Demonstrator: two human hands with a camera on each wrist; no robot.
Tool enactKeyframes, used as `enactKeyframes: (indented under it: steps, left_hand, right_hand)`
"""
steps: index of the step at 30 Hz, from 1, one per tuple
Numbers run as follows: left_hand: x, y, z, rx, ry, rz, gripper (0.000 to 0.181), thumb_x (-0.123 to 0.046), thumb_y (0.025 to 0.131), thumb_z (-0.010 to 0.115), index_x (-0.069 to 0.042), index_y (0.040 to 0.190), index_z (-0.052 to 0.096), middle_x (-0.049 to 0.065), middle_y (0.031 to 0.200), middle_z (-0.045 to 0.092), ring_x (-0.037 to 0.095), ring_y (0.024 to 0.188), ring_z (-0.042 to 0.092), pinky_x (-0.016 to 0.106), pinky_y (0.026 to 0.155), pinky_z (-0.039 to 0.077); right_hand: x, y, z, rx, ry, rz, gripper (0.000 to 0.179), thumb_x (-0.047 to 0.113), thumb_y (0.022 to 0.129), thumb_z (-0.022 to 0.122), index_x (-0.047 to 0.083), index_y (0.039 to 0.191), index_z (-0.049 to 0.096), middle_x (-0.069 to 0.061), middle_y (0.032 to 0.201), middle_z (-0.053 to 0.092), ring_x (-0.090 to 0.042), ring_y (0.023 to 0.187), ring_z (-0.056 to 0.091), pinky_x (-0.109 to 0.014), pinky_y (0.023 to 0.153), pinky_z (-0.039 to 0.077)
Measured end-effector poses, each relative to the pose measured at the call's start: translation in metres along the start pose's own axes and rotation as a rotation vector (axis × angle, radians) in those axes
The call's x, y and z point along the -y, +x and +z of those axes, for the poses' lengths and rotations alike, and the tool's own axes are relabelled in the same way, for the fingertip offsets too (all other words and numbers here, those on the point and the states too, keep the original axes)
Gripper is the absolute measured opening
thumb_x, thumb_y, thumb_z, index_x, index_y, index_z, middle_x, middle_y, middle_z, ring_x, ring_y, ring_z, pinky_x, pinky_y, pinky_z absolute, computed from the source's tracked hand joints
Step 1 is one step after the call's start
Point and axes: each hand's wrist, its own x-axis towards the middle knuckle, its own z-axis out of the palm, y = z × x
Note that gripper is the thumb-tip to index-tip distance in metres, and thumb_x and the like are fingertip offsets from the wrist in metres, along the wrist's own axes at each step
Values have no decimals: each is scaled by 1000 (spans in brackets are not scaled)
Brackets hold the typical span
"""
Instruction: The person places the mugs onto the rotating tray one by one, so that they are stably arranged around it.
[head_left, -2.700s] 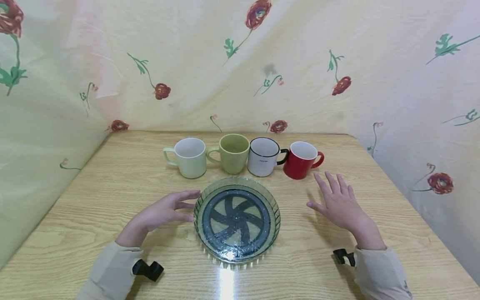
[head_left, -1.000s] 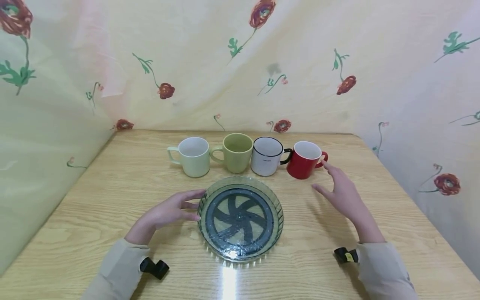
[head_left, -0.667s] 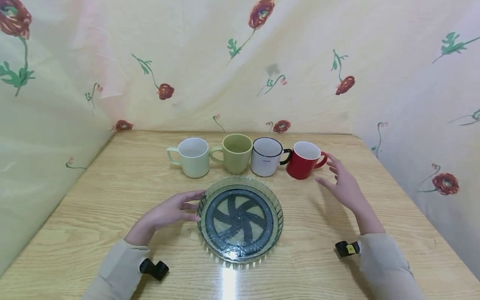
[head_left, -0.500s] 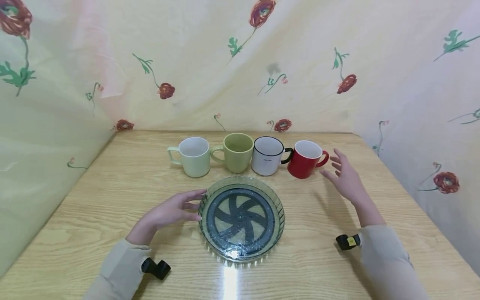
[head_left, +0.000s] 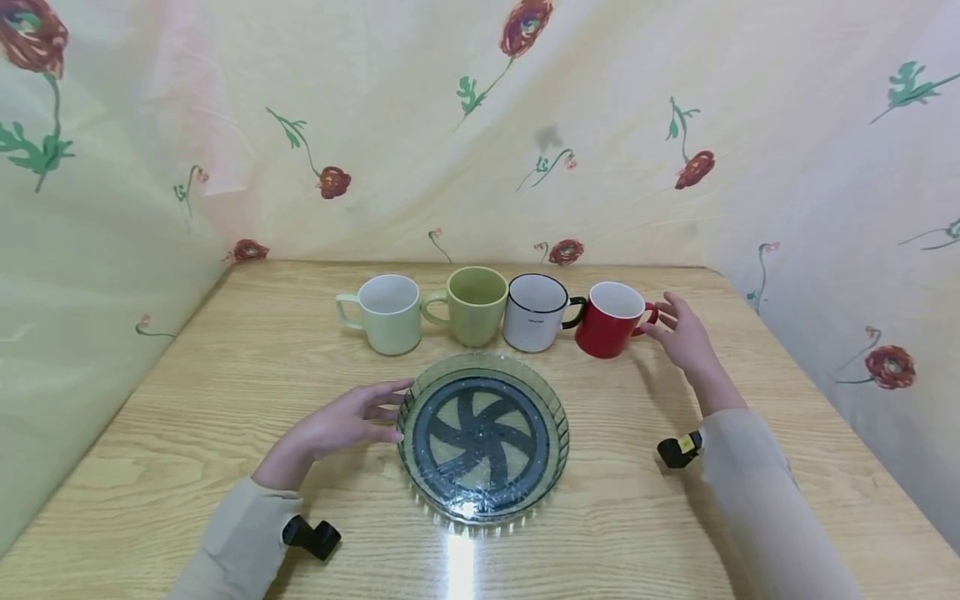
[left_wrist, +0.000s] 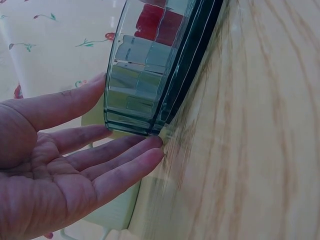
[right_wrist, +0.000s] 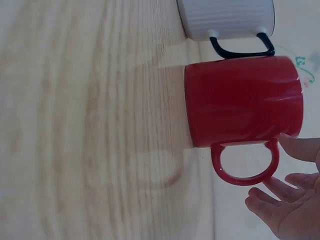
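My left hand (head_left: 345, 423) lies beside the left rim of a round, clear greenish glass dish (head_left: 557, 433) with a dark swirl pattern. In the left wrist view, the fingers are fairly straight, the thumb at the dish's rim and the other fingertips by its lower edge. My right hand (head_left: 686, 337) reaches to the handle of a red mug (head_left: 600, 333) with a white inside. In the right wrist view, the thumb tip is at the mug wall by the handle's upper end, and the relaxed fingers (right_wrist: 262, 202) lie just outside the handle. No firm hold shows.
Left of the red mug stand a white mug (head_left: 528, 329) with black rim and handle, an olive mug (head_left: 474, 323) and a pale mint mug (head_left: 395, 329), all upright. A flowered cloth (head_left: 420, 125) hangs behind and beside the wooden table (head_left: 187, 400).
My right hand has moved forward, past the red mug's side and round to its handle. The left hand stays by the dish. The mugs and dish have not moved on the table.
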Motion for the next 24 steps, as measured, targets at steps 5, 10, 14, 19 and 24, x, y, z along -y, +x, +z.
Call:
enactKeyframes:
  steps: [5, 10, 14, 19, 24]
  left_hand:
    - [1, 0, -1, 4, 8, 2, 75, -10, 89, 67, 3, 150, 26, 34, 148, 34, 50, 131, 44, 53, 106, 46]
    - [1, 0, -2, 13, 12, 9, 75, -11, 90, 66, 3, 151, 25, 34, 148, 34, 51, 130, 44, 53, 105, 46]
    - [-1, 0, -3, 20, 14, 15, 75, -11, 90, 66, 3, 151, 24, 35, 148, 34, 51, 130, 44, 53, 105, 46]
    - [-2, -1, -2, 22, 14, 7, 75, -10, 90, 65, 3, 151, 23, 35, 148, 34, 52, 130, 44, 53, 105, 46]
    - [-3, 0, -1, 19, -13, -14, 76, -9, 89, 66, 0, 152, 24, 35, 147, 36, 51, 130, 44, 53, 105, 47]
  right_hand:
    - [-4, 9, 2, -19, 47, 17, 68, 20, 102, 46, -5, 152, 8, -35, 153, 24, -52, 140, 25, -61, 114, 30]
    - [-10, 14, 2, -9, 126, 42, 67, 27, 103, 43, -4, 153, 9, -33, 154, 24, -49, 141, 26, -59, 116, 28]
    - [-16, 17, 3, 9, 130, 62, 64, 31, 104, 40, -5, 152, 17, -32, 153, 27, -43, 142, 28, -57, 117, 28]
    - [-18, 18, 5, -7, 133, 95, 62, 36, 103, 40, -5, 148, 30, -26, 149, 36, -32, 134, 36, -54, 117, 32]
    - [-19, 15, 3, -37, 205, 152, 58, 37, 100, 49, -3, 140, 40, -2, 120, 50, -11, 111, 47, -48, 116, 35]
